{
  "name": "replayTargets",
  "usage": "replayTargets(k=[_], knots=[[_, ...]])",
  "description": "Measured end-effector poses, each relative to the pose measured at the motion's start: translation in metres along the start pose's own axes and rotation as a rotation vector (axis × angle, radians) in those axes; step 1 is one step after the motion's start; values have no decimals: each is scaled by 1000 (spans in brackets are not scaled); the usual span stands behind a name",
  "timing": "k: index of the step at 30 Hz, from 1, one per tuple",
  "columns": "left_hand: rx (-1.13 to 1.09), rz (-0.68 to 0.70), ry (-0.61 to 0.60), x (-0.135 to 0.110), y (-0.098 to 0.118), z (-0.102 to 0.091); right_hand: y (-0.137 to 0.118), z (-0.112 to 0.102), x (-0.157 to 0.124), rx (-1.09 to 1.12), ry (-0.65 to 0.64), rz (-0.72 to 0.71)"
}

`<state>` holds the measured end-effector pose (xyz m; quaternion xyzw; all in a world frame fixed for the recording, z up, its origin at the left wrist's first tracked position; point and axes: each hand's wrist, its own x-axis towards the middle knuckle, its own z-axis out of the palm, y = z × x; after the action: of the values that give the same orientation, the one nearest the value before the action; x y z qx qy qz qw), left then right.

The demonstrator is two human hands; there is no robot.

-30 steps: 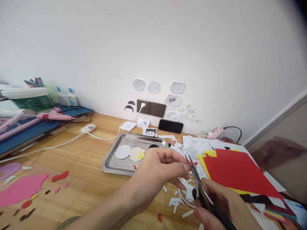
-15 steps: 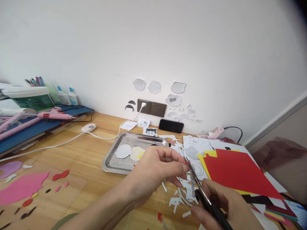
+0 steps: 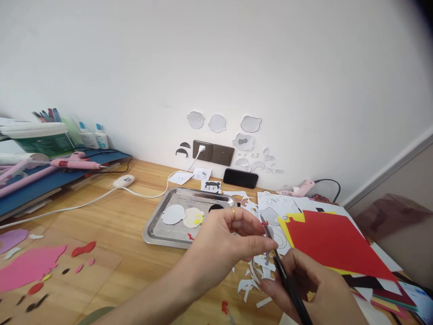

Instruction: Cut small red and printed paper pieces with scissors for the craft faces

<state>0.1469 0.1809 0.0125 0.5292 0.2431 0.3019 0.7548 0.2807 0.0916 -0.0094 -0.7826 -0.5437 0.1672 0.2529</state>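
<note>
My left hand [image 3: 233,234] is closed in a pinch beside the blades of a pair of black-handled scissors [image 3: 287,284]. A small red paper piece [image 3: 264,223] shows at its fingertips, mostly hidden by the fingers and blades. The scissors are gripped in my right hand [image 3: 311,284], blades pointing up and away from me, nearly together. Beneath both hands lie white paper scraps [image 3: 248,285]. To the left, a metal tray [image 3: 149,232] holds a white head-shaped cutout [image 3: 173,214], a cream one [image 3: 192,217] with yellow on it, and a black piece [image 3: 215,208].
Red sheets [image 3: 341,243] lie over yellow and white paper at right. A phone [image 3: 241,178] leans on the wall under paper cutouts. Pink foam pieces [image 3: 32,268] sit at left, near a pink glue gun [image 3: 79,161]. A white cable [image 3: 149,196] crosses the desk.
My left thumb has moved slightly right and down across the blades. The scissors have turned steeper, and the hanging strip beside them shows less. The view has shifted slightly.
</note>
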Motion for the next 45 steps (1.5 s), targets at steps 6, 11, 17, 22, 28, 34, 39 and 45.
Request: replayTargets(k=[6, 11, 17, 22, 28, 34, 39, 45], knots=[[-17, -17, 59, 0, -4, -1, 1, -1, 0, 68, -70, 31], [17, -11, 73, -1, -1, 0, 5, -2, 1, 102, -155, 74], [30, -29, 113, -3, 1, 1, 5, 3, 1, 47, -154, 63], [10, -27, 123, -1, 0, 0, 6, 3, 1, 59, -145, 52], [-4, -13, 85, -1, 1, 0, -2, -9, 1, 328, -237, -49], [-17, -21, 27, -2, 0, -1, -1, -10, 1, 285, -260, -41], [-40, -31, 12, -1, -1, -2, 4, -4, 5, 244, -284, -84], [-66, -34, -35, -1, -2, -5, 2, -8, 4, 315, -289, -112]])
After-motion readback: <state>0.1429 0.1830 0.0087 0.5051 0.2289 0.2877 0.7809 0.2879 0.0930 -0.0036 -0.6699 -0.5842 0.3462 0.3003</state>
